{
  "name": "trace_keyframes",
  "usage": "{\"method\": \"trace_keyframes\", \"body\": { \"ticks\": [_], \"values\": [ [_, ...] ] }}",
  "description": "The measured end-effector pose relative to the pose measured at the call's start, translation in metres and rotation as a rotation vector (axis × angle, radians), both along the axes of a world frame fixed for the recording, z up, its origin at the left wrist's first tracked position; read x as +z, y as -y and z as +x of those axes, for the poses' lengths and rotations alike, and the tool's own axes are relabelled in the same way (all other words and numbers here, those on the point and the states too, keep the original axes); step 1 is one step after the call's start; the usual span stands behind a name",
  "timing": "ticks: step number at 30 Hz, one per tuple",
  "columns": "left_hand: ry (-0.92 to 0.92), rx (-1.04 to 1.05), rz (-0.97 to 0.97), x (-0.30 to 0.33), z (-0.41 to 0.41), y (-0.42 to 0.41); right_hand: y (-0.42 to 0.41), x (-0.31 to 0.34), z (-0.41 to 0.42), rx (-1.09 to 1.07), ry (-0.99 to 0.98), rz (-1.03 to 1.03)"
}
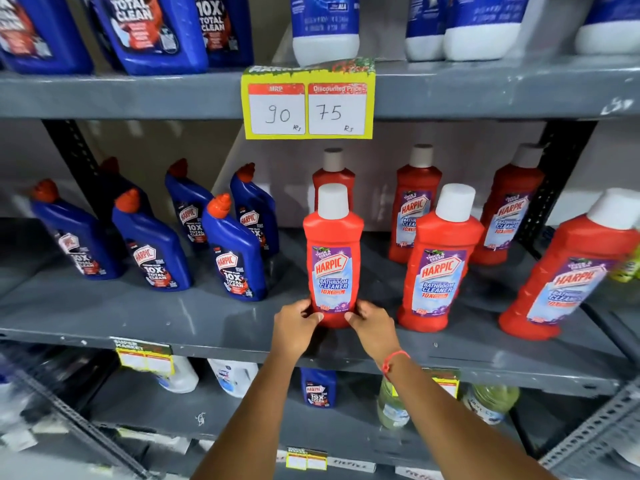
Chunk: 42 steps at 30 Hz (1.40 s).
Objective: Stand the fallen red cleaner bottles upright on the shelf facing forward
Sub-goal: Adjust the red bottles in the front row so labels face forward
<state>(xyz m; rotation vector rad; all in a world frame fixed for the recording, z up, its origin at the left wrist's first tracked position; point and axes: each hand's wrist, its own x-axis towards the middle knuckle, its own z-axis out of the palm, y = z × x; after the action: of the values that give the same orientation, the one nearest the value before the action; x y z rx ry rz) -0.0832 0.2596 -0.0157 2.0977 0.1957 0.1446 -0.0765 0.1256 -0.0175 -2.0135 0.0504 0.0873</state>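
A red cleaner bottle with a white cap stands upright on the grey middle shelf, label facing forward. My left hand grips its base from the left and my right hand grips it from the right. Two more red bottles stand in the front row to the right. Behind them stand three others. No red bottle lies on its side in this view.
Several blue bottles with red caps stand at the left of the same shelf. A yellow price tag hangs from the shelf above. Blue and white bottles fill the top shelf; the lower shelf holds mixed bottles.
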Motion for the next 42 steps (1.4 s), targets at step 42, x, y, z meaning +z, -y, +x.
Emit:
{"method": "trace_keyframes", "body": {
  "ticks": [42],
  "values": [
    [0.153, 0.318, -0.132, -0.019, -0.028, 0.027, -0.007, -0.010, -0.019, -0.196, -0.021, -0.013]
  ]
}}
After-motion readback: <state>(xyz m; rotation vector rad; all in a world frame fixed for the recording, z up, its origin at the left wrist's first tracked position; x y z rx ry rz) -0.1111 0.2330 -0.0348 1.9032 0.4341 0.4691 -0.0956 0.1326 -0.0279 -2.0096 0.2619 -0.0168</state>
